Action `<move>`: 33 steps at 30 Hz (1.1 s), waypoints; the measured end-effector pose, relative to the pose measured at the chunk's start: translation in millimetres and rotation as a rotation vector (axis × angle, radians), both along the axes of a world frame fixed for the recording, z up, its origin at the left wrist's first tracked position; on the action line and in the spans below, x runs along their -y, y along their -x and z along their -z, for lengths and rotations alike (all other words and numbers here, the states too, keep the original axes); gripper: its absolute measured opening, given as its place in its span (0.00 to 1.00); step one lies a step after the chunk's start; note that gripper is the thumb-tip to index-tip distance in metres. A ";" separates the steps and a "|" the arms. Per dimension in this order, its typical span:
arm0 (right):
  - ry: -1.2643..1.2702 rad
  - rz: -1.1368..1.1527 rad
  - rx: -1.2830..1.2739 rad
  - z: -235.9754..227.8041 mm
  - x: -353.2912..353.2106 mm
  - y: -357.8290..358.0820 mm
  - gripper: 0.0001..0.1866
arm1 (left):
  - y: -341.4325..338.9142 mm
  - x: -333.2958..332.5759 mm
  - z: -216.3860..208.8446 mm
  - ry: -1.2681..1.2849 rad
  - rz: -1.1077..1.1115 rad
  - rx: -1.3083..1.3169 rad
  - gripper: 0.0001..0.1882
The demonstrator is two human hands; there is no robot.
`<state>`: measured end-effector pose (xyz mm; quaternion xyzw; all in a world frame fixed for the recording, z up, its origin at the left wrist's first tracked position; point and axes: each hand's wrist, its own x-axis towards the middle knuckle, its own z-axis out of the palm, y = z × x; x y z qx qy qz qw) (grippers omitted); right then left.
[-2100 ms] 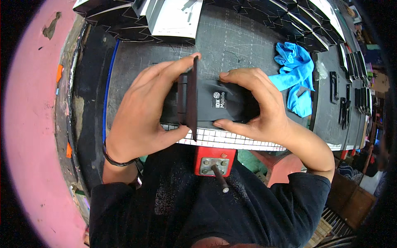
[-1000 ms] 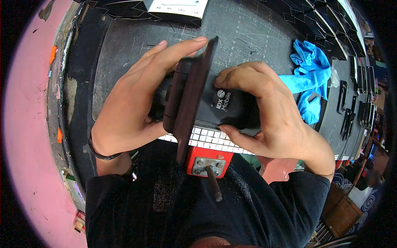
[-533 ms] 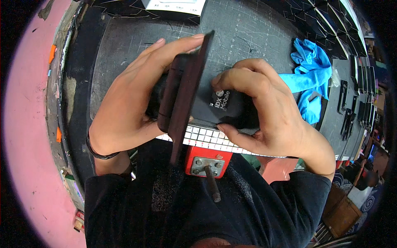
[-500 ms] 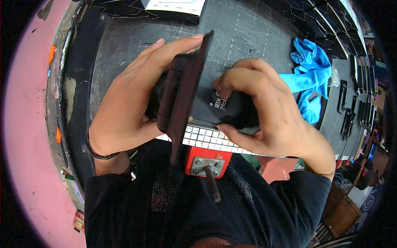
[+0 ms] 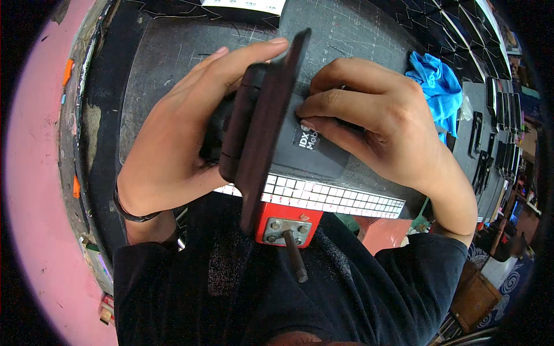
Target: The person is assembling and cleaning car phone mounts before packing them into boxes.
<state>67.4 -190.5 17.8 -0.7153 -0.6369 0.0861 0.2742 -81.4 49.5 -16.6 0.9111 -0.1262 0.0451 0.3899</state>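
Note:
My left hand [image 5: 173,135] is wrapped around the back of a black hinged thing whose thin dark flat panel [image 5: 276,124] stands on edge, tilted slightly. Its exact kind is unclear. To the right of this panel lies a smooth dark grey slab [image 5: 329,158] with a small printed label [image 5: 306,138]. Whether slab and panel are joined is hidden. Over the slab, my right hand [image 5: 381,118] has its thumb and fingers pinched together at the label's upper edge. Anything between those fingertips is too small to make out.
Beneath is a worn dark grid mat [image 5: 190,43]. A white ruler strip [image 5: 340,198] runs along its near edge, above a red block [image 5: 309,228] with a metal rod [image 5: 294,256]. A blue cloth [image 5: 435,86], black tools [image 5: 478,135] and a white-sided box [image 5: 245,7] lie around.
My right hand has let go of the slab's near and right edges, lifted right and drawn its fingers into a pinch at the label. My left hand keeps its hold, shifting slightly.

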 end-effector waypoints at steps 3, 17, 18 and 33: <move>0.061 -0.022 0.051 -1.0 -1.6 -0.4 0.15 | 0.0 0.7 -1.1 -0.066 0.009 0.022 0.42; 0.136 -0.065 0.310 5.1 1.7 12.6 0.27 | 1.6 1.3 -2.6 -0.073 0.008 0.003 0.41; 0.149 -0.075 0.306 4.8 1.6 11.7 0.28 | 2.4 1.4 -2.7 -0.071 0.003 0.000 0.41; 0.039 -0.028 0.062 6.5 5.0 -1.0 0.23 | 0.4 -1.8 1.2 0.017 0.008 -0.005 0.42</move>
